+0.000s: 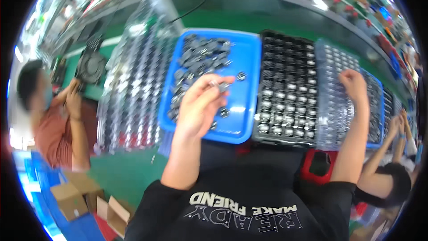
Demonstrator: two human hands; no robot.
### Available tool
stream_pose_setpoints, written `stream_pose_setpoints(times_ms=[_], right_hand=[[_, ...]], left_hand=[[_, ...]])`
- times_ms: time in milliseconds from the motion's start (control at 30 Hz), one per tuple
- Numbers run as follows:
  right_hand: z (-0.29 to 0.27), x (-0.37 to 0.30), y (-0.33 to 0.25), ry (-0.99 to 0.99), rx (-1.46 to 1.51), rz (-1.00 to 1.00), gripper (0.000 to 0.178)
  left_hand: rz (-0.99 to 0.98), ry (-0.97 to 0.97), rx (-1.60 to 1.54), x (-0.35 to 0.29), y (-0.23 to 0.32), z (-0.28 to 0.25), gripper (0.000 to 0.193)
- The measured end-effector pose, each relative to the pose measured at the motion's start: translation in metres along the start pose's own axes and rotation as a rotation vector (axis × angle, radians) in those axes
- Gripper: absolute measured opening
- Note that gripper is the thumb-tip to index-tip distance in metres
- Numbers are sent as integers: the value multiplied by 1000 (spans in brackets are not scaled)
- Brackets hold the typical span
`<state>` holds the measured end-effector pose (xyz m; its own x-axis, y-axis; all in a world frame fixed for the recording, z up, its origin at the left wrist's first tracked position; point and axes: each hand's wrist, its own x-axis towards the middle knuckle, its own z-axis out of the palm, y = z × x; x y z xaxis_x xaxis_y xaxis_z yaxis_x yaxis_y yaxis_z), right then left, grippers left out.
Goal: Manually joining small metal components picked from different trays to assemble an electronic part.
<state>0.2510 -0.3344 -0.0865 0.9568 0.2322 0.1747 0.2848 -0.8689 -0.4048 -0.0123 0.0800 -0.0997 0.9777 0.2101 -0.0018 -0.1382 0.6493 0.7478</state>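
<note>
My left hand (203, 102) is raised over a blue tray (255, 85), its fingers closed on a small grey metal part (221, 86). Loose dark-grey parts (200, 53) are heaped along the tray's left and far side, and a few lie apart on its blue bottom. My right hand (355, 85) is curled closed above the clear plastic tray (327, 125), which has rows of shiny pieces; whatever its fingers may hold is hidden. Between the hands lies a black compartment tray (287, 139) with rows of small round parts, silvery at the near end.
Stacked clear blister trays (133, 85) stand left of the blue tray. A masked person (62, 120) works at the far left; another person's arms (388, 147) show at right. Open cardboard boxes (71, 201) sit lower left. A grey post (160, 0) rises behind the trays.
</note>
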Motion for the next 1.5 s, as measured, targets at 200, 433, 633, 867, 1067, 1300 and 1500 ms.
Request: stream_pose_setpoints(times_ms=[200, 433, 633, 867, 1067, 1300, 1500], right_hand=[[-3, -2, -2, -140, 175, 1, 12], [-12, -35, -75, -3, 272, 15, 14], [19, -144, -195, -82, 1038, -166, 18], [61, -166, -230, 83, 912, -485, 31], [70, -159, -233, 148, 846, -622, 34], [74, -160, -230, 123, 866, -606, 34], [78, -162, -226, 123, 884, -606, 34]], left_hand=[[141, -96, 238, -11, -7, 8, 27], [126, -144, 153, -21, -16, 14, 39], [-2, -131, 160, -28, -28, 29, 54], [-2, -165, 74, -36, -31, 35, 40], [-58, -190, 136, -38, -28, 30, 49], [-72, -182, 113, -37, -31, 28, 49], [-95, -184, 129, -37, -35, 22, 51]])
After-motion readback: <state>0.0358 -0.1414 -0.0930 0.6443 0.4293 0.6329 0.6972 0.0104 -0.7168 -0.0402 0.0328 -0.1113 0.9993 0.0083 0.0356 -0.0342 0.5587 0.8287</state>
